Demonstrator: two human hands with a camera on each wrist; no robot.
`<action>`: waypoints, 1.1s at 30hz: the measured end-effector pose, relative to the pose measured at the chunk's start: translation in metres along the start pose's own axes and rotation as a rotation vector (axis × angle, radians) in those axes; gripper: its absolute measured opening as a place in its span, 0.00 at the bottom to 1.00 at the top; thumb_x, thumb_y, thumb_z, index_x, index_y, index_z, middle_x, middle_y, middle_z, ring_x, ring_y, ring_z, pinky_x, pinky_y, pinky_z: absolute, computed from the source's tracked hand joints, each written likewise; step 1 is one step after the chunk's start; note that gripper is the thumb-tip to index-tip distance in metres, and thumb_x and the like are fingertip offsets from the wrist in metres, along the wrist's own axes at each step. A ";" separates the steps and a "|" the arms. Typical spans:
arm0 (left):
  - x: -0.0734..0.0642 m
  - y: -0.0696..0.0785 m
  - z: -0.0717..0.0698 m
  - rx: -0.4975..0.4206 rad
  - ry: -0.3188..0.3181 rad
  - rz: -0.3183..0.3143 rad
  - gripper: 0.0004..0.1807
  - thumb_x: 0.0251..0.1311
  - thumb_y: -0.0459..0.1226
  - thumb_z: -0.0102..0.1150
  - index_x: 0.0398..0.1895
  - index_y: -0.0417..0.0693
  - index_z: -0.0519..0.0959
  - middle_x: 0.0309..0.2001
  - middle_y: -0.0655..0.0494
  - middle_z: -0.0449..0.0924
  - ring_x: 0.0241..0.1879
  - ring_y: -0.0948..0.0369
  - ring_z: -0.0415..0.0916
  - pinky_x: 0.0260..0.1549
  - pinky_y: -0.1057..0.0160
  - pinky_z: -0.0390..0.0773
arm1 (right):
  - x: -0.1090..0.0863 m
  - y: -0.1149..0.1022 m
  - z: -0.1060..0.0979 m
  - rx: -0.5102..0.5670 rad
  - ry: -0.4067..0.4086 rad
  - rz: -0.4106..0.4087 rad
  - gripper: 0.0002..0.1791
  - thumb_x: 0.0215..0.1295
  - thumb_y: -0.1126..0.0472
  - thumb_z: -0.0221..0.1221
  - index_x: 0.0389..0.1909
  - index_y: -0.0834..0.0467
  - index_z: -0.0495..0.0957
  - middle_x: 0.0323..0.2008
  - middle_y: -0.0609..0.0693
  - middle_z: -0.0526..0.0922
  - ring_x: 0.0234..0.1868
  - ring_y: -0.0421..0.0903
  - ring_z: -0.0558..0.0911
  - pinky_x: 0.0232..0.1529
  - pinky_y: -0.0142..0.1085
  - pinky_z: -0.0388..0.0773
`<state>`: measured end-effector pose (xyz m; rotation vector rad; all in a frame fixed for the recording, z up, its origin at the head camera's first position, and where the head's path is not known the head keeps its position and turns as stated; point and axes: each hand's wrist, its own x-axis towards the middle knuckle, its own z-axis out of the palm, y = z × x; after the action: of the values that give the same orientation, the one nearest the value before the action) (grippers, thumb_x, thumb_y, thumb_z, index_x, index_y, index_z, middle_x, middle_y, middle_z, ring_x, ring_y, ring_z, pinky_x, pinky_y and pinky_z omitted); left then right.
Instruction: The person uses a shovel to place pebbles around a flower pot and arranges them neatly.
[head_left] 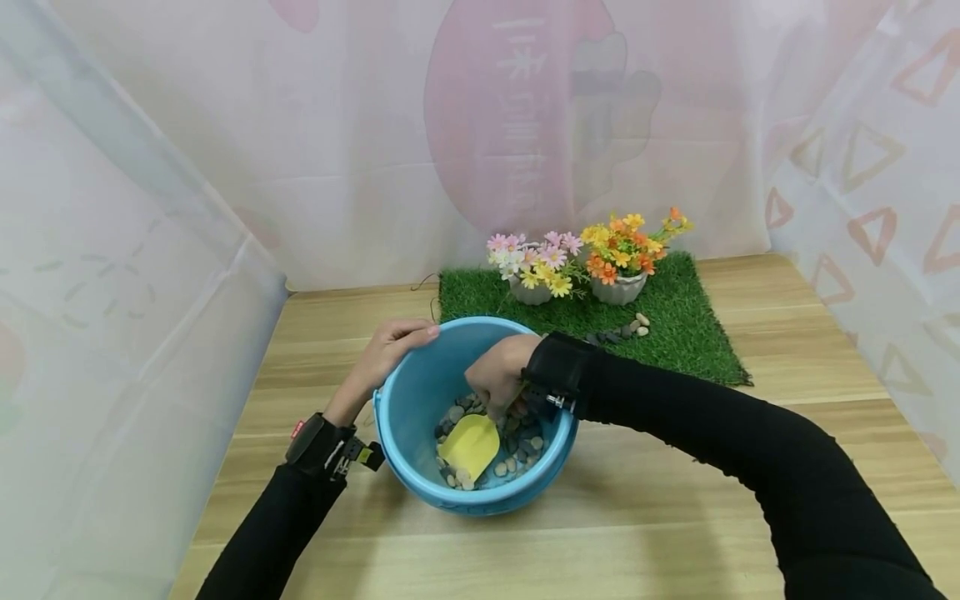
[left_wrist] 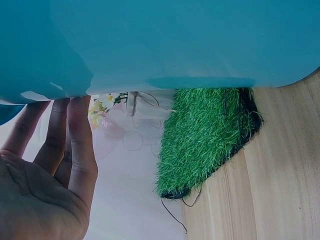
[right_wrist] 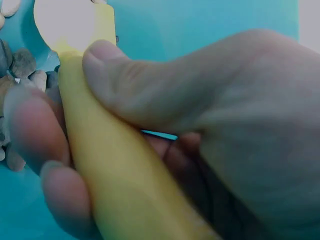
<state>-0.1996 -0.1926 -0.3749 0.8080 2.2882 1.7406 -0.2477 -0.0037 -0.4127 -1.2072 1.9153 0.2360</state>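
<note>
A light-blue bucket stands on the table, with many grey and pale pebbles in its bottom. My left hand holds the bucket's rim at the far left side; in the left wrist view its fingers reach up to the bucket's edge. Inside the bucket, my right hand grips a yellow toy shovel by its handle. The shovel's blade lies over the pebbles, pointing toward the near wall. Up close in the right wrist view, the thumb presses along the handle and the fingers curl round it.
Behind the bucket lies an artificial grass mat. On it are a pot of pink, white and yellow flowers, a pot of orange and yellow flowers, and a row of small stones. Printed cloth walls enclose the wooden table.
</note>
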 end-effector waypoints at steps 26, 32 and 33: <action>-0.001 -0.002 -0.001 0.008 0.008 0.021 0.12 0.67 0.29 0.43 0.40 0.29 0.77 0.33 0.35 0.78 0.32 0.42 0.78 0.30 0.49 0.80 | -0.035 -0.025 -0.015 -0.044 -0.046 -0.039 0.24 0.66 0.55 0.55 0.08 0.54 0.69 0.11 0.50 0.72 0.11 0.41 0.68 0.15 0.30 0.55; -0.001 -0.001 0.000 -0.010 0.009 0.009 0.12 0.67 0.29 0.43 0.41 0.29 0.77 0.32 0.34 0.77 0.31 0.41 0.77 0.30 0.47 0.80 | -0.032 -0.023 -0.016 -0.021 -0.026 -0.061 0.22 0.66 0.54 0.56 0.11 0.56 0.73 0.14 0.51 0.75 0.13 0.41 0.70 0.17 0.30 0.59; -0.001 -0.001 0.000 -0.010 0.012 0.011 0.12 0.67 0.29 0.43 0.41 0.29 0.77 0.32 0.33 0.77 0.31 0.40 0.77 0.30 0.47 0.80 | -0.027 -0.021 -0.014 -0.026 -0.022 -0.055 0.22 0.65 0.53 0.56 0.11 0.55 0.74 0.14 0.51 0.75 0.14 0.42 0.71 0.17 0.31 0.59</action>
<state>-0.1987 -0.1933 -0.3760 0.8118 2.2845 1.7647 -0.2337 -0.0045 -0.3787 -1.2677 1.8627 0.2439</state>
